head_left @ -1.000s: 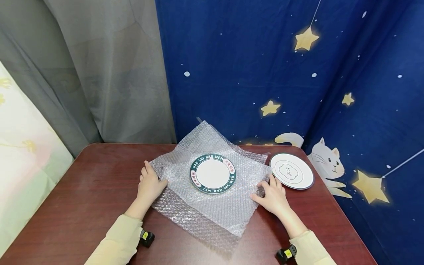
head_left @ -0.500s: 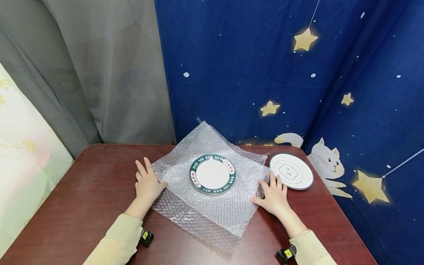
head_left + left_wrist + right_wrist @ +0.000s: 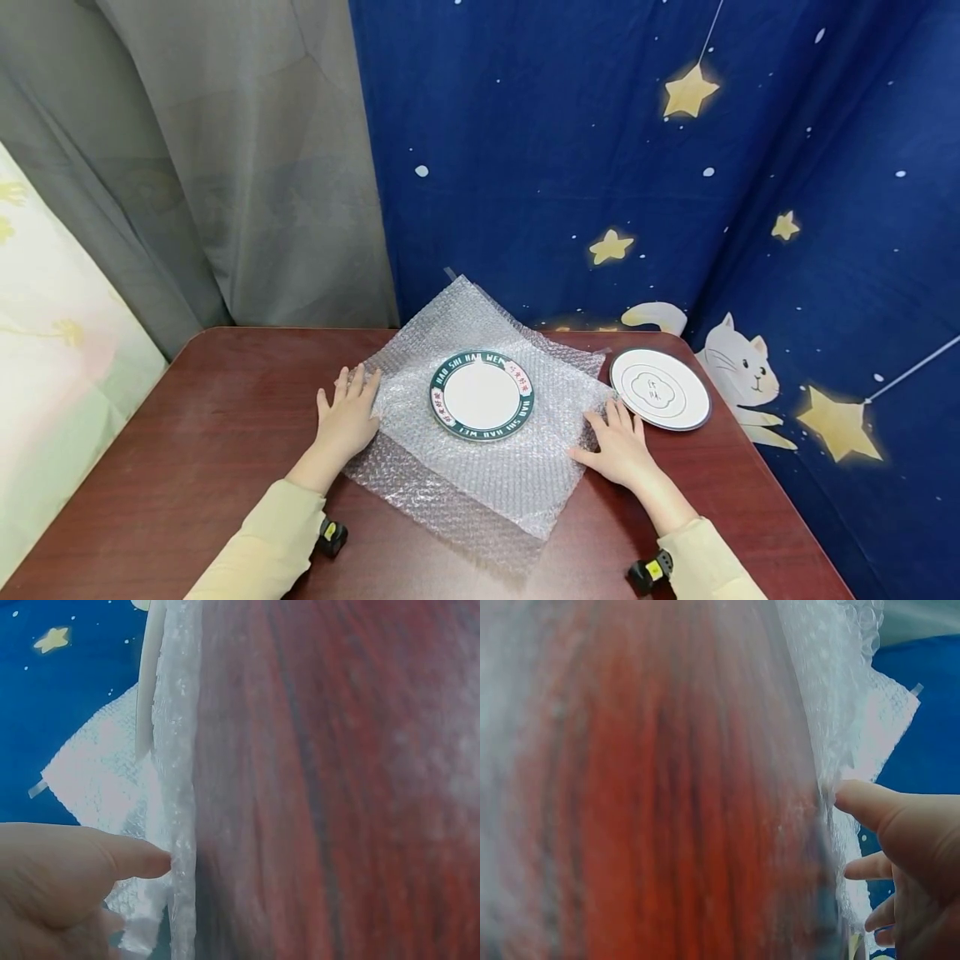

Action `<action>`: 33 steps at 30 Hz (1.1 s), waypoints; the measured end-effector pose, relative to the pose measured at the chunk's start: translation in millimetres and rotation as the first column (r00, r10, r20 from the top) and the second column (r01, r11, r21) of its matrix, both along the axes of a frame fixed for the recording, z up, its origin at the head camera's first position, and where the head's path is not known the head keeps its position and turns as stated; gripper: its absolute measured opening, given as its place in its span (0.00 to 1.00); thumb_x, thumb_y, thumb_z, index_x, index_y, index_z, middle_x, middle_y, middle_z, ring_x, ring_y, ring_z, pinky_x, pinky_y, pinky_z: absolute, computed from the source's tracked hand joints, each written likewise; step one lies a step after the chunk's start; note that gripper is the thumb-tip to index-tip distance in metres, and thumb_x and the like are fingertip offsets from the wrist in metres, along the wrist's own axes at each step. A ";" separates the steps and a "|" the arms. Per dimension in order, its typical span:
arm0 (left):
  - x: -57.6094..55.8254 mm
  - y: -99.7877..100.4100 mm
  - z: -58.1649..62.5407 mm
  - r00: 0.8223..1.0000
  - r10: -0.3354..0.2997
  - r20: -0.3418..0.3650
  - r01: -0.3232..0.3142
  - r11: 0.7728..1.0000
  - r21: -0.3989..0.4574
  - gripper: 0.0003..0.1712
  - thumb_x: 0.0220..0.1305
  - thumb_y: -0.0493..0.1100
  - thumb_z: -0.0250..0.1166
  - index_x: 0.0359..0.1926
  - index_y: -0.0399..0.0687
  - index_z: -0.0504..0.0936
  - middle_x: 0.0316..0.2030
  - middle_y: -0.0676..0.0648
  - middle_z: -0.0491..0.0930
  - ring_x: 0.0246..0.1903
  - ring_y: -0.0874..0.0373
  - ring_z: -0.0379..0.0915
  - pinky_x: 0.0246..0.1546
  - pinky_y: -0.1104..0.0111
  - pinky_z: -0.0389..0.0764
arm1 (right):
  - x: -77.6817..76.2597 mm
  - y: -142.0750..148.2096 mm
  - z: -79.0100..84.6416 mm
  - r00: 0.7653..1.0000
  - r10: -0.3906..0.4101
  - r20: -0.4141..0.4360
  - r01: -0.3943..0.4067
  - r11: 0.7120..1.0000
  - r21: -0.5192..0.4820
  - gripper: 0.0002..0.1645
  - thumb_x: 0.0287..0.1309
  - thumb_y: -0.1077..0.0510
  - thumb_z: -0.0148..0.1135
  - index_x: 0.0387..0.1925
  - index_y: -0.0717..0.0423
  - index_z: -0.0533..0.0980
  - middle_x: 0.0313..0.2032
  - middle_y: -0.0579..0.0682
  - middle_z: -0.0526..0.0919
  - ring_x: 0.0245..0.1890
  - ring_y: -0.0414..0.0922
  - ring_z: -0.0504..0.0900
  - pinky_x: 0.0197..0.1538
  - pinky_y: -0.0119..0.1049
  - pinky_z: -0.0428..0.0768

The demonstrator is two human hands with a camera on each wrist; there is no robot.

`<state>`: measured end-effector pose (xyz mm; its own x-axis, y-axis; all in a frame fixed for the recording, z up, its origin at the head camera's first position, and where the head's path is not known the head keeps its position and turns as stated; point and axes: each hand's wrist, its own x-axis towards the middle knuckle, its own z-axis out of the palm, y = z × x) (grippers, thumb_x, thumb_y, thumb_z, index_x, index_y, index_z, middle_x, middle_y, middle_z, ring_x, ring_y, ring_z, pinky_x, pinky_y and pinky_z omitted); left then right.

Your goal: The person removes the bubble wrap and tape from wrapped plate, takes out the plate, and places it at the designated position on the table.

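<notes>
A round plate [image 3: 482, 395] with a dark green lettered rim lies face up in the middle of a bubble wrap sheet [image 3: 517, 479]. The sheet is spread cornerwise on the table. My left hand [image 3: 348, 425] rests on the sheet's left corner with its fingers spread. In the left wrist view the thumb [image 3: 142, 857] meets the wrap's edge. At the right corner, my right hand [image 3: 618, 444] lies with its fingers extended over the wrap. Its thumb [image 3: 866, 802] touches the wrap in the right wrist view.
A second white plate [image 3: 660, 389] with a thin dark rim and a drawn flower outline sits at the right, just beyond my right fingers. The brown wooden table [image 3: 172, 467] ends at a grey curtain [image 3: 277, 167] and a blue star-patterned curtain [image 3: 540, 150].
My left hand first lifted its fingers off to the left of the wrap, then came back right onto its corner. The right hand and both plates have hardly moved.
</notes>
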<state>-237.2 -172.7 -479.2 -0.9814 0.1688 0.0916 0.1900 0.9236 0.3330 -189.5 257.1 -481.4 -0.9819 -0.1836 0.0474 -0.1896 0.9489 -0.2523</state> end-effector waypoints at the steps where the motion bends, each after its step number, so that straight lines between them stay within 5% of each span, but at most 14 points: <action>1: 0.3 0.6 0.6 1.000 -0.004 0.006 0.004 1.000 -0.004 0.42 0.57 0.37 0.63 0.72 0.38 0.57 0.71 0.31 0.46 0.70 0.35 0.33 0.60 0.33 0.35 | -0.5 0.5 -0.2 1.000 0.005 0.007 -0.005 1.000 -0.009 0.45 0.51 0.36 0.66 0.60 0.64 0.70 0.64 0.77 0.55 0.67 0.70 0.49 0.62 0.69 0.47; 14: -1.5 6.8 4.2 0.981 -0.063 0.186 0.067 0.998 -0.017 0.33 0.64 0.40 0.55 0.69 0.35 0.61 0.68 0.26 0.50 0.70 0.33 0.34 0.60 0.33 0.32 | -9.3 11.9 -6.5 0.997 0.056 0.056 -0.050 0.993 -0.105 0.48 0.48 0.33 0.67 0.60 0.63 0.68 0.63 0.75 0.60 0.66 0.69 0.53 0.61 0.69 0.50; 25: -4.3 6.3 14.8 0.966 -0.109 0.236 0.118 0.993 -0.023 0.35 0.60 0.44 0.57 0.67 0.32 0.64 0.66 0.23 0.54 0.68 0.30 0.37 0.59 0.32 0.33 | -16.4 15.6 -1.1 0.995 0.100 0.022 -0.097 0.989 -0.109 0.46 0.44 0.34 0.71 0.55 0.62 0.71 0.54 0.65 0.69 0.58 0.65 0.65 0.57 0.64 0.61; 33: -13.1 2.8 9.7 0.954 -0.147 0.261 0.149 0.989 0.014 0.39 0.57 0.48 0.59 0.66 0.31 0.64 0.64 0.24 0.56 0.66 0.31 0.48 0.58 0.31 0.41 | -18.6 15.4 1.6 0.993 0.115 0.036 -0.110 0.987 -0.119 0.44 0.44 0.36 0.71 0.53 0.62 0.71 0.54 0.68 0.68 0.57 0.67 0.66 0.56 0.63 0.64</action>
<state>-250.3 -169.8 -469.6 -0.9351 0.3136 -0.1653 0.2320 0.8938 0.3837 -208.2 272.5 -479.9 -0.9570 -0.2882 0.0332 -0.2797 0.8861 -0.3697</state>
